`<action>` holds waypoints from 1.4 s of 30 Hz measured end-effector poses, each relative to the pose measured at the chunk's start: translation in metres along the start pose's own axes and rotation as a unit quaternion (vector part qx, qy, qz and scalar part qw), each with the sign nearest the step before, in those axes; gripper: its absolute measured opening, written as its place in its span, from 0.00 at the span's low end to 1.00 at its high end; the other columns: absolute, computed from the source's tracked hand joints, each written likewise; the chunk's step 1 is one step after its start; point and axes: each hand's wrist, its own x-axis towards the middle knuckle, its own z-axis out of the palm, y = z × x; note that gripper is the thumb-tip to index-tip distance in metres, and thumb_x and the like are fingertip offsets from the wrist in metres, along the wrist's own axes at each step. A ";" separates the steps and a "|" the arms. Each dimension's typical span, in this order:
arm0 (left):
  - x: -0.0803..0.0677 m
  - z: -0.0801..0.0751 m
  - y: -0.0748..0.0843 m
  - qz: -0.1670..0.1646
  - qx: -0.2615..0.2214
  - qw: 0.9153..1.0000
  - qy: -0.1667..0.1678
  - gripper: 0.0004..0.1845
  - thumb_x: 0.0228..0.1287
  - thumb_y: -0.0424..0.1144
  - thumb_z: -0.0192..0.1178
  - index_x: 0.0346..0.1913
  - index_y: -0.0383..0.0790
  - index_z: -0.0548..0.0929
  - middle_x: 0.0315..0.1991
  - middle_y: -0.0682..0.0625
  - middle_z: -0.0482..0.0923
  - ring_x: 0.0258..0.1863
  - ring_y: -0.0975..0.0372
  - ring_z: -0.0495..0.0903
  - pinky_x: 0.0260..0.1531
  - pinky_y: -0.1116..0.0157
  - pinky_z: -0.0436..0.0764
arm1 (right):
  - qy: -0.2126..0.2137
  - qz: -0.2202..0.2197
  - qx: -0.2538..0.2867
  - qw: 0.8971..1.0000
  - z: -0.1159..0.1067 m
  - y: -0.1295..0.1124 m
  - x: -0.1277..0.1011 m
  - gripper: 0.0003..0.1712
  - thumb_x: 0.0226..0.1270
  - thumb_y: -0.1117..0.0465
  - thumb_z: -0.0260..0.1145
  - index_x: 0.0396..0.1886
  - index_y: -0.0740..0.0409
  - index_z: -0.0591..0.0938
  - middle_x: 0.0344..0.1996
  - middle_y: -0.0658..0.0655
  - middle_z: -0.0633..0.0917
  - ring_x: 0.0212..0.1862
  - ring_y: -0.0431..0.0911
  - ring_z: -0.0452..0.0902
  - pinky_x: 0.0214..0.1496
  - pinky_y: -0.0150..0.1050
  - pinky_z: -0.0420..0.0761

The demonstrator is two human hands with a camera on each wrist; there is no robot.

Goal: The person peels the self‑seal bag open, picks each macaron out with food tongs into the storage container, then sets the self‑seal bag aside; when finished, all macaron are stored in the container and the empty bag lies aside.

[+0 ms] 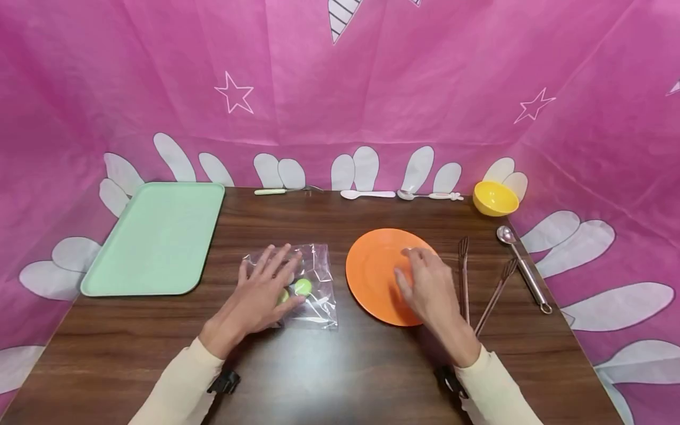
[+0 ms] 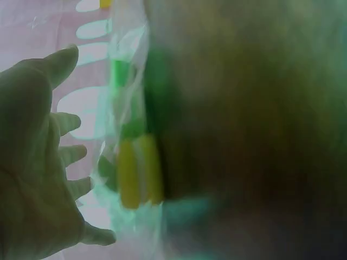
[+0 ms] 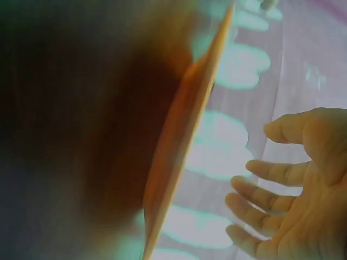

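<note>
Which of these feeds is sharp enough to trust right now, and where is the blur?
Head view: sharp, even light, soft glare on the table near the clear bag. Left wrist view: motion-blurred, green-tinted, bag smeared. Right wrist view: blurred, the orange plate edge-on, dark at left.

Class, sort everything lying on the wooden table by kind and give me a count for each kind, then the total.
Trays: 1, the green tray
Plates: 1, the orange plate
Bowls: 1, the yellow bowl
Clear bags: 1, the plastic bag holding small round pieces
Utensils along the back edge: 3
Utensils on the right: 3
Total: 10
</note>
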 end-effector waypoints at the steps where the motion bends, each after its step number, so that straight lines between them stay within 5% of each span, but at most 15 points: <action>1: 0.001 0.003 0.002 0.006 0.002 1.000 -0.001 0.45 0.75 0.63 0.62 0.86 0.50 0.60 0.88 0.43 0.53 0.87 0.39 0.51 0.73 0.18 0.52 | 0.004 -0.018 0.003 1.000 0.002 -0.005 -0.002 0.19 0.67 0.60 0.75 0.53 0.66 0.87 0.49 0.68 0.89 0.49 0.66 0.86 0.52 0.63 0.85; 7: 0.005 0.012 0.012 0.005 0.007 0.999 -0.038 0.45 0.74 0.63 0.63 0.86 0.49 0.61 0.88 0.43 0.54 0.88 0.39 0.50 0.74 0.19 0.50 | -0.046 -0.090 0.024 0.995 0.013 -0.050 -0.015 0.14 0.68 0.55 0.76 0.44 0.60 0.88 0.35 0.56 0.88 0.36 0.53 0.86 0.40 0.51 0.85; 13: 0.009 0.012 0.017 -0.011 0.034 0.997 -0.064 0.46 0.74 0.64 0.62 0.86 0.48 0.61 0.88 0.43 0.53 0.88 0.41 0.49 0.76 0.20 0.49 | -0.164 -0.105 -0.010 0.981 0.025 -0.093 -0.015 0.23 0.70 0.41 0.75 0.47 0.56 0.87 0.39 0.55 0.89 0.39 0.51 0.87 0.45 0.49 0.88; 17: 0.011 0.013 0.018 -0.013 0.050 0.996 -0.073 0.45 0.75 0.65 0.61 0.86 0.48 0.61 0.88 0.43 0.54 0.88 0.41 0.49 0.76 0.21 0.49 | -0.205 -0.125 -0.042 0.970 0.033 -0.110 -0.013 0.27 0.70 0.38 0.74 0.49 0.56 0.86 0.39 0.56 0.88 0.39 0.51 0.87 0.46 0.49 0.89; 32: 0.009 0.011 0.020 -0.021 0.062 0.994 -0.087 0.45 0.75 0.64 0.61 0.85 0.47 0.62 0.88 0.42 0.55 0.88 0.41 0.51 0.76 0.21 0.50 | -0.211 -0.131 -0.087 0.965 0.041 -0.121 -0.014 0.11 0.74 0.52 0.71 0.40 0.56 0.87 0.33 0.55 0.88 0.33 0.50 0.86 0.36 0.44 0.81; 42: 0.008 0.011 0.018 -0.022 0.057 0.994 -0.093 0.47 0.73 0.65 0.63 0.86 0.46 0.61 0.87 0.41 0.56 0.87 0.41 0.52 0.75 0.20 0.51 | -0.168 -0.118 -0.090 0.974 0.035 -0.112 -0.014 0.09 0.72 0.55 0.70 0.37 0.56 0.87 0.30 0.56 0.88 0.31 0.53 0.87 0.35 0.48 0.84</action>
